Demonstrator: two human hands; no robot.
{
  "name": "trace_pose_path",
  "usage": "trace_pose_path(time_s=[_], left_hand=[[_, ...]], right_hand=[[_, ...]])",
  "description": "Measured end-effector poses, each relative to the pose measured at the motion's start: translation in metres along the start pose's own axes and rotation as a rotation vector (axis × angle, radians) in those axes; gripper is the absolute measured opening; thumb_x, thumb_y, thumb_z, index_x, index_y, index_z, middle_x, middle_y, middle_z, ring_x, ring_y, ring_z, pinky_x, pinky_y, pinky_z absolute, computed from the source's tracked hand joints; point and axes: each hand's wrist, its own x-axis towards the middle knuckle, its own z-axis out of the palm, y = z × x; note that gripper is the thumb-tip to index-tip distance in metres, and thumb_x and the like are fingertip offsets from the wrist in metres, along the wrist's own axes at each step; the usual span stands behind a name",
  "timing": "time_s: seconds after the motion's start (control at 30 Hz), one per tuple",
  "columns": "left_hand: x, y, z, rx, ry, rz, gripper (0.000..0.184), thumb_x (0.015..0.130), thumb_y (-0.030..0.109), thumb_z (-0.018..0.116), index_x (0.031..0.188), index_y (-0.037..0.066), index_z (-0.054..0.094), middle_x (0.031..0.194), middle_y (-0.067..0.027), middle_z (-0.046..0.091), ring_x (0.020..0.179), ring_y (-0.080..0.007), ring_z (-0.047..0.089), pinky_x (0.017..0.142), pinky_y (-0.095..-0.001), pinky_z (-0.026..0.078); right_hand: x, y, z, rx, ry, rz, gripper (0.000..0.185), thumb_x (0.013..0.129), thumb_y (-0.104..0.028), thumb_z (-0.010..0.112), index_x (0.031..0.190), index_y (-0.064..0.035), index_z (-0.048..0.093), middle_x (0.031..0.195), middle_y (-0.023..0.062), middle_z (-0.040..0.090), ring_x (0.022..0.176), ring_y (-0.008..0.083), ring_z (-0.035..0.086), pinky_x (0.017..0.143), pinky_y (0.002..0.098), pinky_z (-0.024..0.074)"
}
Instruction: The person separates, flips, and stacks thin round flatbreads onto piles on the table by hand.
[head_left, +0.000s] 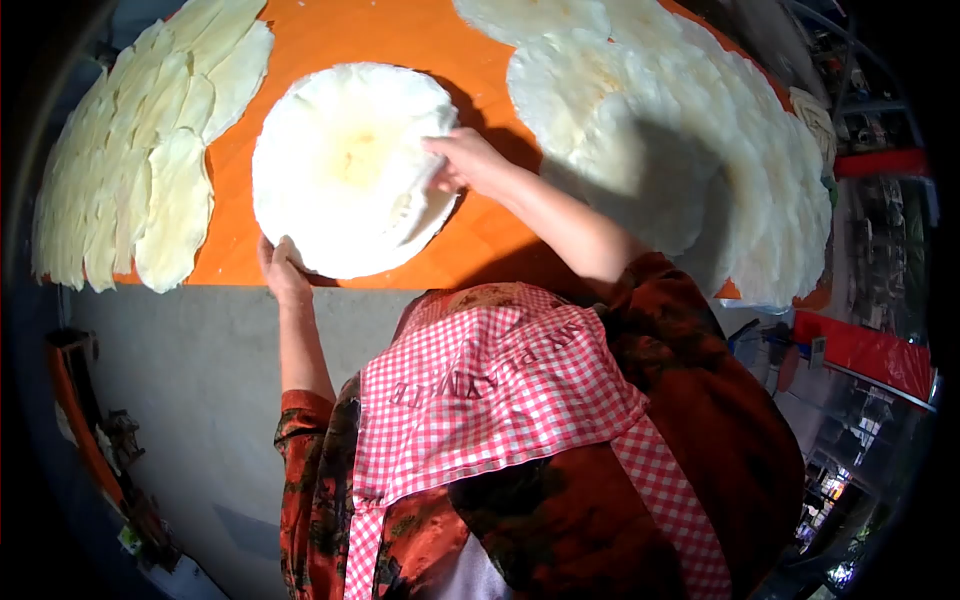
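A large round white flatbread, yellowish in the middle, lies at the near edge of the orange table cover; I cannot tell whether it is one sheet or a stack. My right hand pinches its right side, where the edge is lifted and folded. At the near left rim, my left hand is closed on the edge, thumb on top, with the other fingers partly hidden beneath.
Overlapping pale oval sheets cover the left of the orange table cover. On the right lie many overlapping round flatbreads, partly in shadow. A red checked apron covers my front. Grey floor shows below the table.
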Motion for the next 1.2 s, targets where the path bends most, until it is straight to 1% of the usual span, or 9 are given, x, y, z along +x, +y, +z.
trace_pose_path(time_s=[0.07, 0.17, 0.3, 0.4, 0.5, 0.63, 0.8, 1.0, 1.2], left_hand=[[0.007, -0.005, -0.006, 0.006, -0.042, 0.010, 0.040, 0.089, 0.007, 0.044, 0.128, -0.001, 0.043, 0.127, -0.0133, 0.049, 0.114, -0.0249, 0.048, 0.097, -0.0362, 0.038], [0.001, -0.002, -0.002, -0.110, 0.049, -0.011, 0.040, 0.092, 0.013, 0.043, 0.130, 0.000, 0.041, 0.127, -0.0134, 0.048, 0.116, -0.0247, 0.047, 0.098, -0.0366, 0.037], [-0.014, -0.007, 0.000, -0.153, 0.157, 0.106, 0.046, 0.096, 0.024, 0.040, 0.135, 0.000, 0.033, 0.135, -0.0145, 0.041, 0.124, -0.0255, 0.041, 0.104, -0.0370, 0.032], [-0.027, -0.030, 0.014, -0.034, 0.233, 0.096, 0.051, 0.096, 0.030, 0.042, 0.137, 0.004, 0.028, 0.139, -0.0135, 0.034, 0.126, -0.0265, 0.035, 0.105, -0.0396, 0.029], [-0.047, 0.007, 0.060, -0.145, 0.204, 0.018, 0.046, 0.095, 0.026, 0.038, 0.134, 0.003, 0.034, 0.137, -0.0146, 0.037, 0.120, -0.0304, 0.042, 0.099, -0.0444, 0.038], [-0.041, -0.007, 0.031, 0.125, 0.136, 0.131, 0.043, 0.089, 0.010, 0.048, 0.130, -0.003, 0.040, 0.129, -0.0159, 0.046, 0.113, -0.0254, 0.046, 0.097, -0.0373, 0.036], [-0.089, 0.033, 0.071, 0.352, 0.102, 0.495, 0.032, 0.091, 0.007, 0.052, 0.120, -0.005, 0.045, 0.116, -0.0130, 0.051, 0.101, -0.0206, 0.051, 0.089, -0.0322, 0.043], [-0.170, -0.021, 0.216, 0.066, -0.750, -0.354, 0.015, 0.092, 0.006, 0.049, 0.105, -0.001, 0.053, 0.085, -0.0126, 0.061, 0.074, -0.0197, 0.061, 0.069, -0.0311, 0.051], [-0.235, -0.084, 0.323, 0.017, -0.858, -0.868, 0.024, 0.094, 0.011, 0.050, 0.113, -0.004, 0.046, 0.101, -0.0181, 0.060, 0.084, -0.0252, 0.062, 0.078, -0.0334, 0.052]], right_hand=[[0.010, 0.044, -0.027, -0.509, 0.166, 0.086, 0.030, 0.083, -0.027, 0.060, 0.083, 0.0027, 0.062, 0.056, 0.0080, 0.059, 0.047, 0.0152, 0.058, 0.039, 0.0272, 0.0435], [0.007, 0.087, -0.045, -0.798, 0.491, -0.028, 0.041, 0.078, -0.038, 0.068, 0.087, 0.0010, 0.059, 0.077, 0.0106, 0.063, 0.071, 0.0226, 0.062, 0.064, 0.0354, 0.0492], [0.013, 0.081, -0.034, -0.531, 0.802, -0.412, 0.043, 0.082, -0.035, 0.067, 0.096, 0.0034, 0.055, 0.083, 0.0119, 0.062, 0.070, 0.0202, 0.060, 0.061, 0.0326, 0.0478], [0.045, 0.080, -0.033, -0.491, 0.556, -0.244, 0.027, 0.080, -0.022, 0.064, 0.088, 0.0024, 0.058, 0.075, 0.0154, 0.063, 0.071, 0.0280, 0.062, 0.067, 0.0395, 0.0491], [0.040, 0.075, 0.003, -0.749, 0.682, -0.027, 0.050, 0.081, -0.025, 0.063, 0.119, 0.0011, 0.043, 0.124, 0.0261, 0.048, 0.117, 0.0378, 0.047, 0.096, 0.0459, 0.0395], [0.008, 0.059, -0.044, -0.579, 0.367, -0.095, 0.057, 0.084, -0.032, 0.063, 0.126, 0.0017, 0.043, 0.126, 0.0215, 0.050, 0.118, 0.0330, 0.048, 0.098, 0.0410, 0.0386], [-0.110, 0.078, -0.143, -1.140, 0.632, -0.613, 0.051, 0.080, -0.025, 0.065, 0.125, -0.0073, 0.049, 0.130, 0.0158, 0.047, 0.121, 0.0339, 0.043, 0.100, 0.0423, 0.0351], [-0.200, 0.133, -0.245, -1.616, 0.869, -0.697, 0.052, 0.071, -0.033, 0.064, 0.113, -0.0025, 0.057, 0.124, 0.0144, 0.052, 0.115, 0.0317, 0.048, 0.094, 0.0440, 0.0362], [-0.203, 0.099, -0.273, -1.134, 0.511, -0.250, 0.035, 0.074, -0.015, 0.060, 0.106, -0.0006, 0.060, 0.117, 0.0142, 0.055, 0.113, 0.0326, 0.050, 0.095, 0.0418, 0.0403]])
